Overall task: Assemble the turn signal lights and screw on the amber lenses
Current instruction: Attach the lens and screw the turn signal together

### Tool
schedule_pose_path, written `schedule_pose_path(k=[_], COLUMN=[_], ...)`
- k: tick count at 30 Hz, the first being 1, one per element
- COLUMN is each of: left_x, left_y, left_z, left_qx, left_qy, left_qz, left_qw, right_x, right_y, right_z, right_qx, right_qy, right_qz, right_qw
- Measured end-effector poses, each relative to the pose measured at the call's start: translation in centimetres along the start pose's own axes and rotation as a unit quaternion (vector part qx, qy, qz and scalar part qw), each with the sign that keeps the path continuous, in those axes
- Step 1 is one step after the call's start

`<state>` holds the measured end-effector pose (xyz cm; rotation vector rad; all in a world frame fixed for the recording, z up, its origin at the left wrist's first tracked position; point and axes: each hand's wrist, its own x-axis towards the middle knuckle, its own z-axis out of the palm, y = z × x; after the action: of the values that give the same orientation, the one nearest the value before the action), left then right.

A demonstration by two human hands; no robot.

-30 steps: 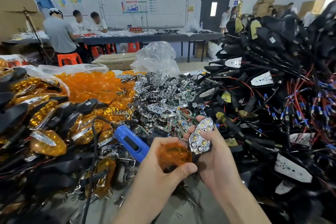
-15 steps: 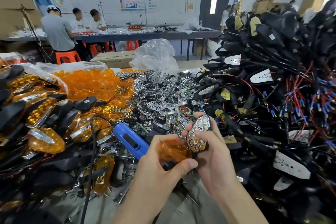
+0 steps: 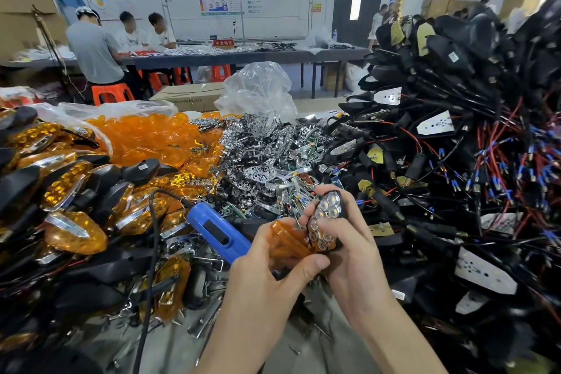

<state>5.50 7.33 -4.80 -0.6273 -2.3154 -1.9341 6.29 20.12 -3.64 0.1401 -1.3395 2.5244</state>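
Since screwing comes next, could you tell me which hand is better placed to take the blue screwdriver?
Probably the left hand: it lies beside the blue screwdriver, though it holds the amber lens; the right hand grips the light farther off.

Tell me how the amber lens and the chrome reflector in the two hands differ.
The amber lens is translucent orange; the chrome reflector is mirror-bright with round cups. The left hand holds the lens; the right hand holds the reflector. Both are hand-held and touch each other.
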Motion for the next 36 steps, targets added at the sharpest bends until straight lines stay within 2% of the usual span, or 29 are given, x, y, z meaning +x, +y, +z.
schedule_pose_path(k=[13,20,36], left_x=[0.6,0.8,0.7], left_y=[0.2,0.3,-0.2], left_z=[0.4,0.5,0.7], left_qx=[0.106,0.131,0.106], left_qy=[-0.037,-0.039,-0.064], left_qz=[0.042,0.045,0.027], left_qw=[0.993,0.990,0.992], right_x=[-0.2,-0.3,-0.5], right_y=[0.4,0.1,-0.2], right_z=[-0.8,-1.3,-1.4], right_qx=[-0.140,-0.137,-0.147], right_qy=[-0.021,-0.040,-0.058], right_qz=[-0.015,-0.007,0.015], right_qw=[0.990,0.990,0.987])
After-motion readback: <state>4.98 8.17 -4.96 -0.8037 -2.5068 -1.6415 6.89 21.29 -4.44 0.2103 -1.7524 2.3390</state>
